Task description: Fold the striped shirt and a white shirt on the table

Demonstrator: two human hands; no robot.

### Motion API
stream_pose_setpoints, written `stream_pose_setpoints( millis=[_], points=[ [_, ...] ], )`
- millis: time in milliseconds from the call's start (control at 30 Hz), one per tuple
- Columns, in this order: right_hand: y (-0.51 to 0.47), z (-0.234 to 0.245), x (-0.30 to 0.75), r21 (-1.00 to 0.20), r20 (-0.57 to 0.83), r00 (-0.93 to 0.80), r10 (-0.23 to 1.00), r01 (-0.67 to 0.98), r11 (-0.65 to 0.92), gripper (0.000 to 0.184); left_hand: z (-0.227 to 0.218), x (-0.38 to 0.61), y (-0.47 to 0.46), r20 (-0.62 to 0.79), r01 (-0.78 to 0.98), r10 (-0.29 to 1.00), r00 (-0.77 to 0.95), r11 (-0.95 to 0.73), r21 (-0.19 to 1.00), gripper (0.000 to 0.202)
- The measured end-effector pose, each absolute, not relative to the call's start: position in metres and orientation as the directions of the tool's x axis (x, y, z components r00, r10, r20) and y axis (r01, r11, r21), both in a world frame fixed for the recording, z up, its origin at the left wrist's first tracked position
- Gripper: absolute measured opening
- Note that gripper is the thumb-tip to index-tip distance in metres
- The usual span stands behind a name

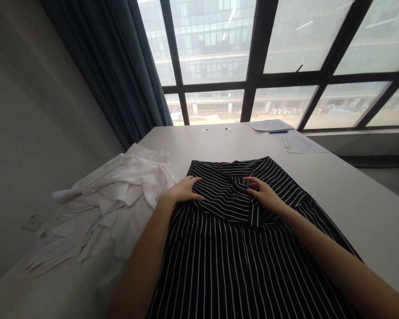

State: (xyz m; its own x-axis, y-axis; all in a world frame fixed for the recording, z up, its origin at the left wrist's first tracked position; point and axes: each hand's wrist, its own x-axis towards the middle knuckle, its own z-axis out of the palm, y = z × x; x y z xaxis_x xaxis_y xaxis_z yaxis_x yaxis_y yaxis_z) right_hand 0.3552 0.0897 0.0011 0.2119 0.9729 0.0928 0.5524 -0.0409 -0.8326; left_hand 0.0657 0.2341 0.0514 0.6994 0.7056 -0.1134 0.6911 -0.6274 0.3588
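While left hand (183,189) and right hand (265,195) touch striped garment (224,261), fingers parted, grip unclear, table (355,208) borders its edge.

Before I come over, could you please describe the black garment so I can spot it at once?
Find the white table by the windows. On it, beneath the left hand and right hand, lies the black garment. Its thin white stripes set it apart from the plain white cloth heaped to its left.

Daylight enters through pale, glaring windows (286,40), leaving the wall (26,133) dim.
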Motion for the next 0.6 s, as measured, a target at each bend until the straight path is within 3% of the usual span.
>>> stream_pose_setpoints(
  millis=[133,300,467,600],
  points=[
    [0.087,0.006,0.350,-0.873,0.059,0.189,0.980,0.485,-0.041,0.040,0.052,0.072,0.226,-0.168,0.752,0.735,0.657,-0.624,0.212,0.061],
    [0.084,0.010,0.346,-0.867,0.061,0.115,0.991,0.497,-0.004,0.039,0.039,0.080,0.224,-0.078,0.845,0.842,0.534,-0.529,0.073,0.042],
    [0.084,0.008,0.346,-0.806,0.104,0.024,0.994,0.588,0.070,0.033,0.027,0.072,0.229,-0.035,0.889,0.888,0.458,-0.459,-0.001,0.039],
    [0.089,0.003,0.361,-0.641,0.182,0.087,0.979,0.766,0.052,0.027,0.027,0.069,0.240,-0.029,0.908,0.908,0.418,-0.419,-0.017,0.049]
  ],
)
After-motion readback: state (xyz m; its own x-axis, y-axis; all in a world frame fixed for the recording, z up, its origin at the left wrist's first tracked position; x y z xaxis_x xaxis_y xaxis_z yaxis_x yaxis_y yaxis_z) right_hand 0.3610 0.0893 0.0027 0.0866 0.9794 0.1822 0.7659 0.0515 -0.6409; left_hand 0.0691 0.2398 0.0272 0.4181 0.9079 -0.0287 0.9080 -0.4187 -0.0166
